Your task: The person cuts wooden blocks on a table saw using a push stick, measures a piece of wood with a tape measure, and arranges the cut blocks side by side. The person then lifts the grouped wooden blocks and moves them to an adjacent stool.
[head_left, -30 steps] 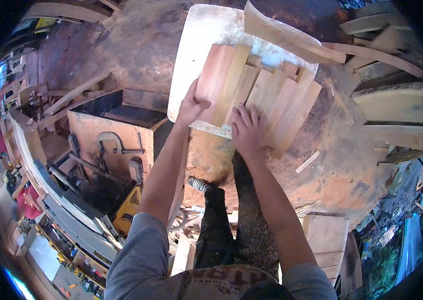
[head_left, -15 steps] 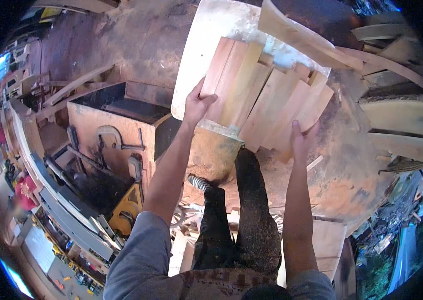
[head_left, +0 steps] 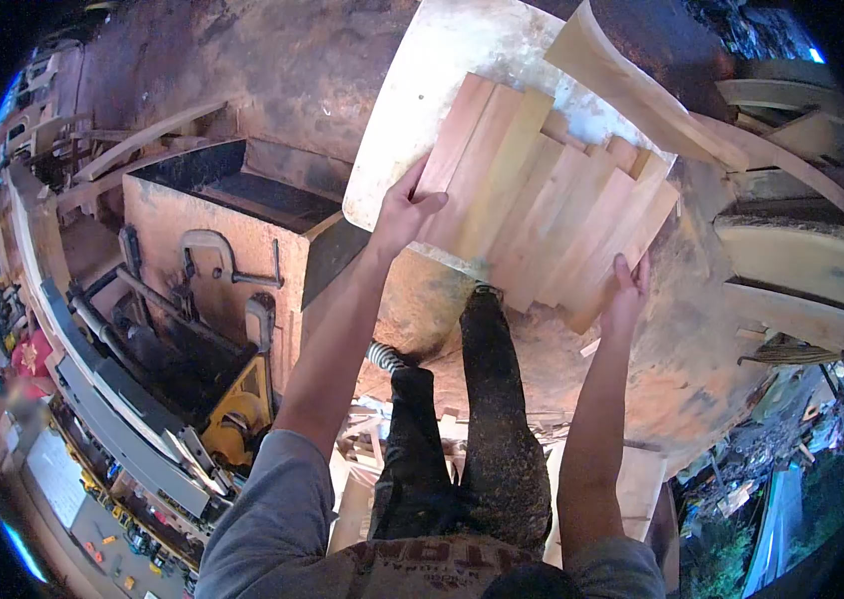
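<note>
Wooden slats (head_left: 539, 200) span left hand (head_left: 404, 214) to right hand (head_left: 625, 296).

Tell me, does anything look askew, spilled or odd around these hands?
Yes, mildly: the wooden strips between the left hand and right hand have staggered ends, several sticking out past the near edge of the white tabletop. A curved board slants across its right side, out of line with them.

Printed letters (head_left: 412, 555) on shirt (head_left: 352, 571); wording unclear.
</note>
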Motion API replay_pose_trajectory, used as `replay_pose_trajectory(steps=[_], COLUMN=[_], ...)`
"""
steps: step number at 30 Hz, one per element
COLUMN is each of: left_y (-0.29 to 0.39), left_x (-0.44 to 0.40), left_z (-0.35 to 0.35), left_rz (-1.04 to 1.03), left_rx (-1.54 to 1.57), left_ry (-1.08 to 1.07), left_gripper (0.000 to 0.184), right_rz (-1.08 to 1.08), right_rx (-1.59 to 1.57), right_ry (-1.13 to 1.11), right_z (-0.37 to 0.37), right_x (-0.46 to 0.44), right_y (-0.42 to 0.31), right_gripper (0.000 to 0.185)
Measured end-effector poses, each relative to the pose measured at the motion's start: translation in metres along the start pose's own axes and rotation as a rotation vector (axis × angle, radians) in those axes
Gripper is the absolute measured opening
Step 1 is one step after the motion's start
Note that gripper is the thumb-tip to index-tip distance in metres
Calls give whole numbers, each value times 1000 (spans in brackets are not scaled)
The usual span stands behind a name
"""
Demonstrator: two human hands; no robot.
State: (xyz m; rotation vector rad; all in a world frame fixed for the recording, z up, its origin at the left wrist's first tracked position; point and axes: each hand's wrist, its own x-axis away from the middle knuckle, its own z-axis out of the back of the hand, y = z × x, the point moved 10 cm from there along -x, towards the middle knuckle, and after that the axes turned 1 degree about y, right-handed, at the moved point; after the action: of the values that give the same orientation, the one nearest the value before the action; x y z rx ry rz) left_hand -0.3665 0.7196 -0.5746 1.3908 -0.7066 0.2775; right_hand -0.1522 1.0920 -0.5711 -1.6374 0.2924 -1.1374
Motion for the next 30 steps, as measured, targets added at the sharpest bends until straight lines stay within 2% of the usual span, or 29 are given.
replay_pose_trajectory(steps=[4, 7, 10, 12, 14, 17, 21, 28, 30], left_y=[1, -8, -3, -23, -18, -9, -1, 6, -4], left_x=[-5, -5, -15, -21, -18, -11, -10, 4, 2], left_z=[1, 1, 2, 5, -1, -5, -7, -19, -25], left_rz=[-58, 52, -45, 159, 117, 58, -27, 90, 68], left_rx=[16, 13, 82, 35, 70, 103, 118, -66, -17], left_ry=[4, -35, -42, -36, -14, 9, 19, 24, -2], left_gripper=[79, 79, 77, 74, 73, 71, 68, 68, 71], right_rz=[-21, -56, -28, -7, -76, -54, -105, -94, -53], right_rx=[-86, -137, -137, -90, -45, -91, -137, -187, -169], right_ry=[41, 41, 26, 19, 61, 3, 70, 57, 55], right_z=[16, 18, 13, 13, 19, 19, 21, 31, 31], right_x=[-10, -11, -11, -9, -10, -14, -6, -3, -11], right_y=[7, 11, 11, 13, 23, 28, 22, 24, 11], right_gripper=[58, 55, 52, 51, 54, 54, 54, 53, 51])
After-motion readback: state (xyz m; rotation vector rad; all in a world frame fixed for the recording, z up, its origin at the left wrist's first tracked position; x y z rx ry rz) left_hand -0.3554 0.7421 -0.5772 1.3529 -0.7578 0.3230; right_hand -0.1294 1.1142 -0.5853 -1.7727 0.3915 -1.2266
